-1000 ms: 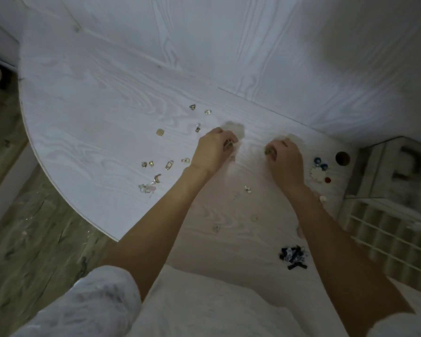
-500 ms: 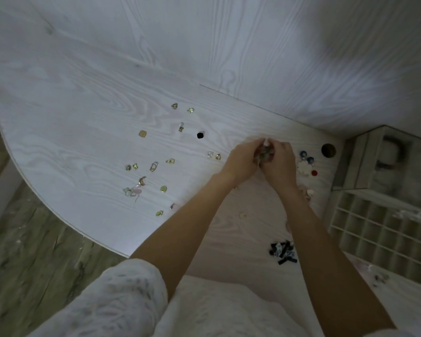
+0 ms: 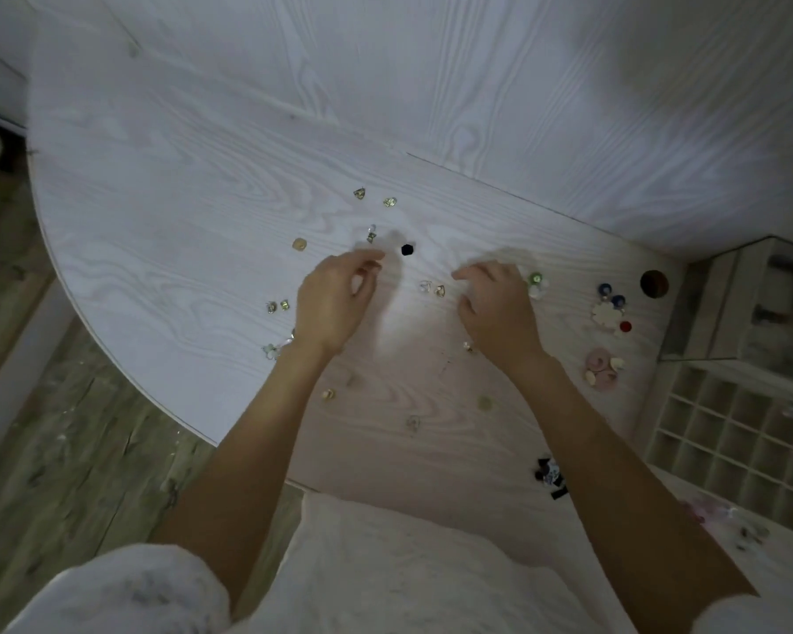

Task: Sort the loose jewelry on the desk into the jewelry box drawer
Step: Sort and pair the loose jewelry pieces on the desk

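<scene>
Loose jewelry (image 3: 432, 288): small pieces scattered across the desk (image 3: 179, 185), a pair lying between the hands
Left hand (image 3: 333, 302): fingers loosely curled, nothing visibly held
Right hand (image 3: 495, 304): fingers half spread, apparently empty
Drawer (image 3: 729, 441): compartment grid at near right, mostly unfilled
Method: pinch one piece with fingertips, lift clear, carry right to one cell

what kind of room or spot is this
Probably a dressing or vanity corner at home: a white wood-grain desk with a rounded edge, strewn with small earrings, a compartmented jewelry box drawer at the right, and wood-look flooring below.
</scene>
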